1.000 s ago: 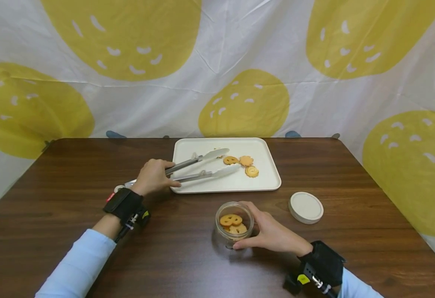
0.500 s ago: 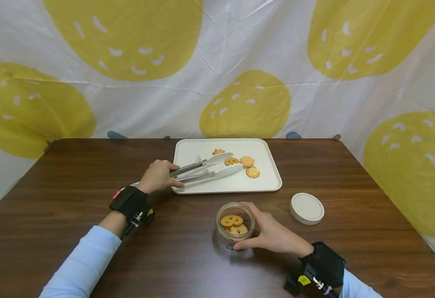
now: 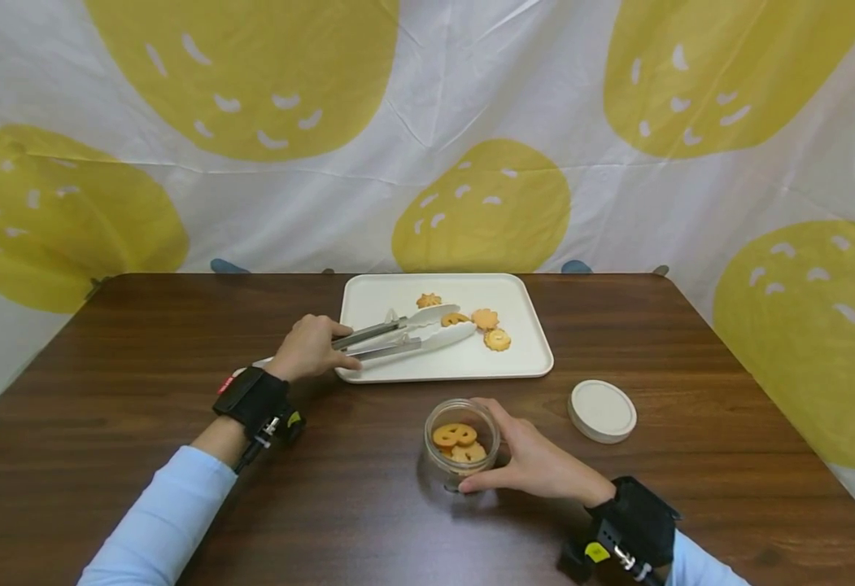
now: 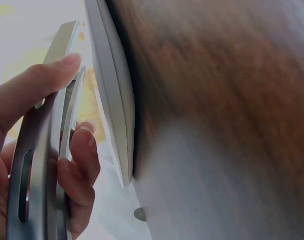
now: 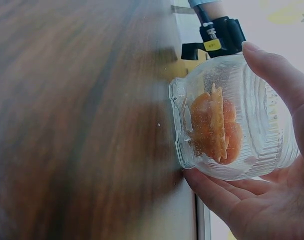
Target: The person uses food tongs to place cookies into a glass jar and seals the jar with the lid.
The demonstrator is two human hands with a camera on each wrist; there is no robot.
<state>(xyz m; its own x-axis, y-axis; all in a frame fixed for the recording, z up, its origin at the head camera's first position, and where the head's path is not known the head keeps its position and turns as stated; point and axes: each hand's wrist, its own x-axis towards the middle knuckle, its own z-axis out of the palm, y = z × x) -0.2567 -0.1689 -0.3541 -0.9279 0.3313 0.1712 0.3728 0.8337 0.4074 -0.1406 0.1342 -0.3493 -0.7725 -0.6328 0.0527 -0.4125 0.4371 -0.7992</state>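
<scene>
My left hand (image 3: pixel 310 347) grips a pair of metal tongs (image 3: pixel 398 347) with pale tips, spread apart low over the white tray (image 3: pixel 368 291). In the left wrist view the thumb lies on one arm of the tongs (image 4: pixel 34 145) and curled fingers on the other. The upper tip partly covers a pretzel-shaped cookie (image 3: pixel 456 320); the lower tip ends close to a round cookie (image 3: pixel 497 339). A scalloped cookie (image 3: pixel 485 318) lies beside them, and another cookie (image 3: pixel 429 300) lies farther back. My right hand (image 3: pixel 533 460) holds a glass jar (image 3: pixel 438 465) upright on the table, several cookies (image 5: pixel 216 127) inside.
A white round lid (image 3: pixel 603 409) lies on the wooden table (image 3: pixel 339 505), right of the jar and in front of the tray's right corner. Behind the table's far edge hangs a white curtain (image 3: pixel 486 73) with yellow shapes.
My left hand and the tongs have shifted slightly right, uncovering the back cookie. The upper tip has come down a little over the pretzel-shaped cookie. The right hand and jar stay put.
</scene>
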